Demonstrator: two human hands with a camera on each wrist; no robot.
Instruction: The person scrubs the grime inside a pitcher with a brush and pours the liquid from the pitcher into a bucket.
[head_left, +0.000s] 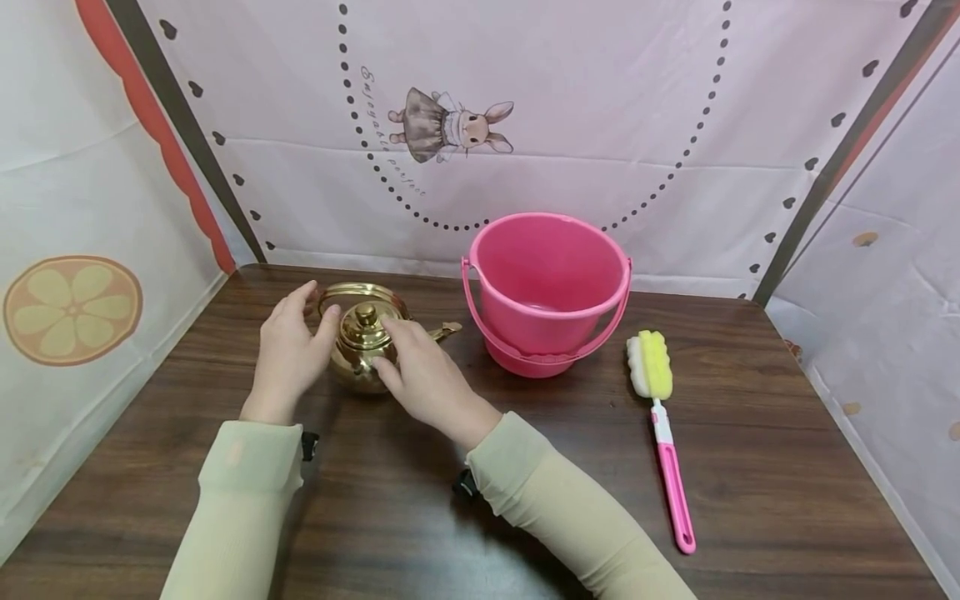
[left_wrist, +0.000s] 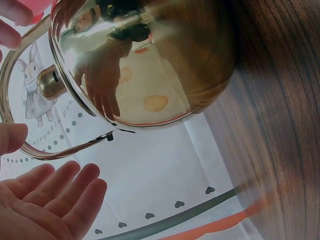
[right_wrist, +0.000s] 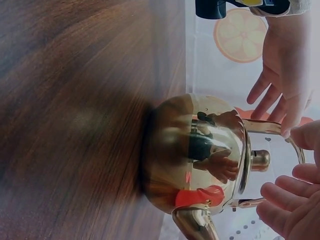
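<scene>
A shiny gold teapot (head_left: 352, 367) stands upright on the table at the left, its lid with a round knob (head_left: 366, 314) on and its spout (head_left: 444, 332) toward the right. Its arched handle (right_wrist: 265, 126) rises over the lid. At the teapot's left side is my left hand (head_left: 288, 354), fingers extended beside the handle; the left wrist view shows those fingers (left_wrist: 75, 192) spread and apart from the metal. My right hand (head_left: 427, 379) reaches over the teapot's right front, fingers loosely extended close to lid and handle, in the right wrist view with nothing gripped (right_wrist: 295, 200).
Behind and right of the teapot stands a pink bucket (head_left: 517, 287), its handle lowered to the front. Farther right lies a sponge brush (head_left: 656, 367) with a pink handle. Printed cloth walls (head_left: 600, 100) border the back and sides of the wooden table (head_left: 375, 517).
</scene>
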